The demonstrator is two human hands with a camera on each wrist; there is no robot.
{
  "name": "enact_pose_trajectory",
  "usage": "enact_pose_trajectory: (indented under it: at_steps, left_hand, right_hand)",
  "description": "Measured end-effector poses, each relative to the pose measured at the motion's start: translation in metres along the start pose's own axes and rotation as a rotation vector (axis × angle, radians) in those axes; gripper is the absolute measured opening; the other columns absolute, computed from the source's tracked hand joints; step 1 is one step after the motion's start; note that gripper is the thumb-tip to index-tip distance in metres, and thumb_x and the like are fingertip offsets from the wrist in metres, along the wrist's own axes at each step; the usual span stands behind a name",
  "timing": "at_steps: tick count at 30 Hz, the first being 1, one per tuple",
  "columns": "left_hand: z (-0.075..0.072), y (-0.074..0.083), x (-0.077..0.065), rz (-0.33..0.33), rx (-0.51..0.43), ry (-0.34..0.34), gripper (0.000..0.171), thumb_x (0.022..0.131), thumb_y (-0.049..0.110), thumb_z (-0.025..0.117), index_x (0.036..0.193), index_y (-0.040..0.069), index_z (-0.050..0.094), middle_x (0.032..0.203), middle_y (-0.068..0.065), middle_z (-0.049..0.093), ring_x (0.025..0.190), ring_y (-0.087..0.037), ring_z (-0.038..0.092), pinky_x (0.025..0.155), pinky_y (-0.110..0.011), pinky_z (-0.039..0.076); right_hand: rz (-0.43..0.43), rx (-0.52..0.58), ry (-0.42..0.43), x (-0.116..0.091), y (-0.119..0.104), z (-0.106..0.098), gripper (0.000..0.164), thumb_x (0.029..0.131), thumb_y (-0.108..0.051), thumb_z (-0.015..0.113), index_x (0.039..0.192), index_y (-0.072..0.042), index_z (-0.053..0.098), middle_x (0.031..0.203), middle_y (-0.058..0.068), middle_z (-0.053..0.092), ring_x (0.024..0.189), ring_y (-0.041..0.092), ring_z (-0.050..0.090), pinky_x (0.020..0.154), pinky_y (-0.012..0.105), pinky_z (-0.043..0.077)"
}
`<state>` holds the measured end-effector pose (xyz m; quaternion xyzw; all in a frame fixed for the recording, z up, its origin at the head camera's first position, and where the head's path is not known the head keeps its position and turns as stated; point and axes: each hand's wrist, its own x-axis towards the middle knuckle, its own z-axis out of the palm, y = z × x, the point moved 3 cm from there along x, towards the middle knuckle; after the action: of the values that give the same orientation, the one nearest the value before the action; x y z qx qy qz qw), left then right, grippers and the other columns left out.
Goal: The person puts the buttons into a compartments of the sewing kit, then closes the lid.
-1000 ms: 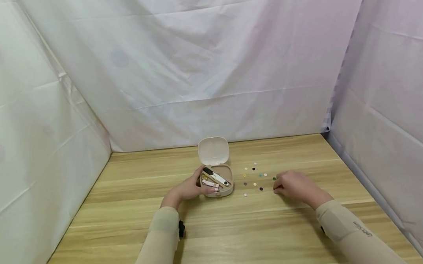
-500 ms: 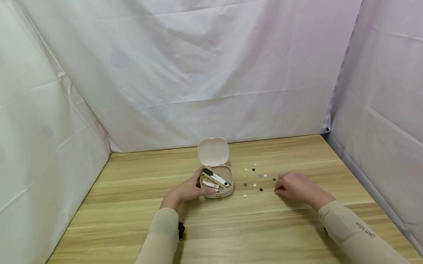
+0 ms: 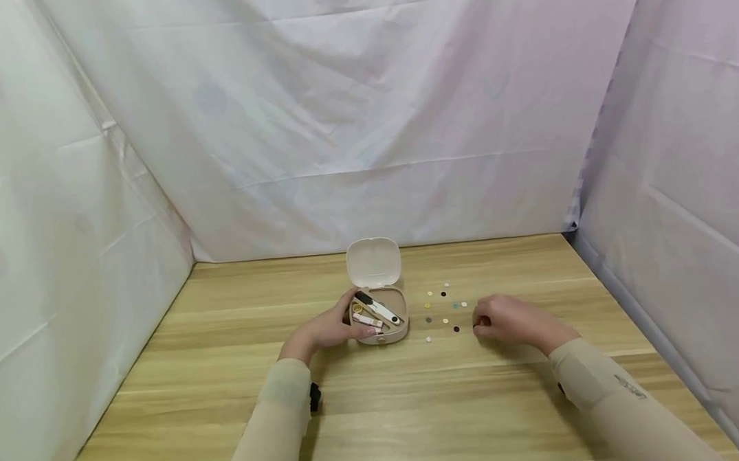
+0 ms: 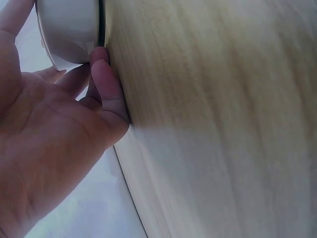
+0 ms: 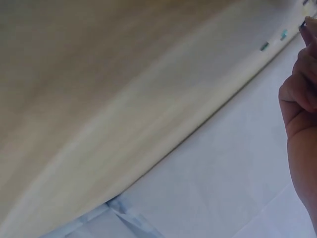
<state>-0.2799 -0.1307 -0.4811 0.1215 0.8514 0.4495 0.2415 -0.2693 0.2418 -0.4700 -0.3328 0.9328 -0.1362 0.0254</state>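
as hand [image 3: 506, 321] seemingly pinches button [image 5: 302, 23], box [image 3: 397, 335] open

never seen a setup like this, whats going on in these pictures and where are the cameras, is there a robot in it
There's no robot: these are a person's two bare hands, wearing beige sleeves. The wide picture comes from a camera on the head, looking forward and down. The two close, tilted ones come from cameras on the left and right wrists.

On the wooden table sits a small box with its lid raised; a black-and-white tool and other small items lie inside. To its right, small coloured discs are scattered.

The left hand grips the box's side. The right hand pinches a small dark piece, probably another disc.
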Motion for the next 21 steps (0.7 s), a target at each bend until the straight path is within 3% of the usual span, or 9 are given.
enact_pose_trajectory:
  at_steps: [6,21]
  left_hand:
    - [-0.002,-0.001,0.002,-0.007,0.007,-0.01,0.113,0.092,0.042,0.083,0.173,0.031,0.005,0.18,-0.018,0.011,0.166,-0.043,0.013,0.132,-0.067,0.017]
    - [0.006,-0.002,-0.002,-0.016,0.016,-0.01,0.111,0.09,0.042,0.084,0.172,0.029,0.01,0.177,-0.02,0.021,0.164,-0.041,0.021,0.131,-0.065,0.021]
  right_hand:
    - [-0.032,0.056,0.047,0.018,-0.008,-0.011,0.006,0.096,-0.007,0.074,0.094,-0.01,0.08,0.084,-0.007,0.067,0.073,-0.001,0.052,0.064,0.022,0.051]
    - [-0.135,0.055,0.047,0.076,-0.059,-0.013,0.007,0.098,-0.01,0.072,0.097,-0.011,0.079,0.088,-0.005,0.067,0.076,0.003,0.054,0.069,0.023,0.052]
